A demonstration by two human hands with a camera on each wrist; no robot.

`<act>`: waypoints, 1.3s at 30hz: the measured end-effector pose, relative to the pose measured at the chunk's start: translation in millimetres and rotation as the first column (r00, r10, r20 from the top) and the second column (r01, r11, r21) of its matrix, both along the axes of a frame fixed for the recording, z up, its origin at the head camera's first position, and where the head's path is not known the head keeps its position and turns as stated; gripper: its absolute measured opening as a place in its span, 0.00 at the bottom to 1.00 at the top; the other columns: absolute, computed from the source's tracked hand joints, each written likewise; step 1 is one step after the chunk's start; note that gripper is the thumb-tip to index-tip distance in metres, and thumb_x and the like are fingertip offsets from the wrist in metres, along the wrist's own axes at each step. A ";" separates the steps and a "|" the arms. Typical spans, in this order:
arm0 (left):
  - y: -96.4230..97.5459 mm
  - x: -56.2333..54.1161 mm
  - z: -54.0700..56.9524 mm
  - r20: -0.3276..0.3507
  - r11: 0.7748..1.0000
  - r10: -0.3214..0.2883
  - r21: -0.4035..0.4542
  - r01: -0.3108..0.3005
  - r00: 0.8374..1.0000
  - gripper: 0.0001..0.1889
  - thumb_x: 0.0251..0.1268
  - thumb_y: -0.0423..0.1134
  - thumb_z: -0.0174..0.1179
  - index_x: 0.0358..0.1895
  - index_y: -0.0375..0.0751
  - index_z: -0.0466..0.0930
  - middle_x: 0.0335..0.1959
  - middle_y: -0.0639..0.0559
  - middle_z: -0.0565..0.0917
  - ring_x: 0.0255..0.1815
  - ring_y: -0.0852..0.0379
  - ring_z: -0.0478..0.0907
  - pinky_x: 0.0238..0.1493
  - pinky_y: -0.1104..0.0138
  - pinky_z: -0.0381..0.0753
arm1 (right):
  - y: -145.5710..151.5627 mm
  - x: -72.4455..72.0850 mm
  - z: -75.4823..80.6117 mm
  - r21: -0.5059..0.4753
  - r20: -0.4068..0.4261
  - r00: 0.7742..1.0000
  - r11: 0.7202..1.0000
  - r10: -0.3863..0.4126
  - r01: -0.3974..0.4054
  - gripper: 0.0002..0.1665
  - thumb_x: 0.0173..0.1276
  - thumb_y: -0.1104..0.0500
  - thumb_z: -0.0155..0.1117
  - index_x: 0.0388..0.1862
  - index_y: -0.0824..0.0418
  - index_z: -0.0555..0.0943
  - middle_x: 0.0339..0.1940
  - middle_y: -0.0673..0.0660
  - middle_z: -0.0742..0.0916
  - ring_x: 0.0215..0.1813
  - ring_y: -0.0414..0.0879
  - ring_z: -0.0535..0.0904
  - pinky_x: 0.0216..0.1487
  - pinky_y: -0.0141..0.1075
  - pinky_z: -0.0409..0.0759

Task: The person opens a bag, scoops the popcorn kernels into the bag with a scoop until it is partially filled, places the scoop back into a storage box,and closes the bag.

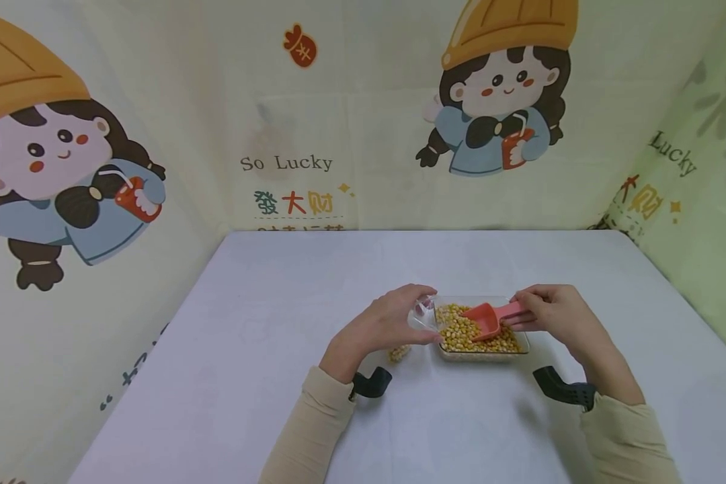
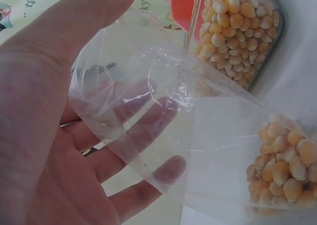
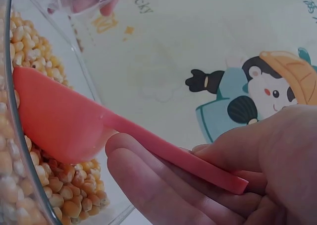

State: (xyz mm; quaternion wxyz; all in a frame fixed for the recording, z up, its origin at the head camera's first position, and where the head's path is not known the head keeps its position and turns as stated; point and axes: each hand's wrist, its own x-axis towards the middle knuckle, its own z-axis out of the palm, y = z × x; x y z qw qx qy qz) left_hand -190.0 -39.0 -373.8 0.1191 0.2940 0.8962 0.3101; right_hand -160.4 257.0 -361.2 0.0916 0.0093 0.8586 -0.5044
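My left hand holds a clear plastic bag near its mouth, thumb on one side and fingers spread along the other. Corn kernels fill the bag's lower end, which hangs low over the table. My right hand pinches the handle of a red scoop between thumb and fingers. The scoop's bowl lies down in the corn kernels of a clear rectangular container. In the head view, the bag's mouth is right at the container's left rim.
Container and hands are over a white table. Cloth with cartoon prints hangs behind and at both sides. A dark wrist mount sits on the left wrist, another on the right.
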 end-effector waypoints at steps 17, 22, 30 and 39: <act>-2.1 1.8 -3.3 0.014 1.000 0.020 -0.003 -0.020 1.000 0.42 0.55 0.62 0.69 0.73 0.55 0.64 0.63 0.57 0.76 0.65 0.55 0.73 0.66 0.53 0.74 | 2.7 -1.9 -6.0 -0.065 0.015 1.000 0.998 0.008 -0.007 0.28 0.81 0.54 0.46 0.61 0.80 0.69 0.40 0.62 0.88 0.38 0.43 0.89 0.44 0.39 0.86; -1.4 1.9 -2.8 0.001 1.000 0.012 -0.005 -0.012 1.000 0.42 0.55 0.63 0.68 0.73 0.55 0.64 0.62 0.57 0.76 0.63 0.56 0.74 0.65 0.55 0.75 | 12.2 -1.5 -9.6 -0.103 0.030 0.999 0.994 0.021 -0.018 0.29 0.81 0.53 0.46 0.62 0.80 0.68 0.41 0.61 0.88 0.40 0.44 0.89 0.47 0.41 0.85; -0.8 0.5 -0.6 -0.036 1.000 -0.001 -0.015 0.000 0.999 0.42 0.55 0.63 0.68 0.72 0.53 0.65 0.62 0.57 0.76 0.62 0.58 0.74 0.64 0.57 0.75 | 18.5 -2.0 -11.9 -0.110 0.063 0.998 0.994 0.024 -0.017 0.31 0.81 0.49 0.46 0.64 0.77 0.68 0.42 0.57 0.89 0.42 0.43 0.89 0.48 0.38 0.85; -0.7 1.3 0.0 -0.021 1.000 0.011 -0.017 -0.012 1.000 0.43 0.55 0.63 0.69 0.72 0.54 0.65 0.63 0.58 0.75 0.62 0.59 0.73 0.64 0.56 0.75 | 25.2 -1.0 -15.3 -0.142 0.124 0.992 0.990 0.008 0.010 0.34 0.80 0.46 0.46 0.67 0.74 0.67 0.43 0.54 0.89 0.45 0.44 0.89 0.50 0.36 0.84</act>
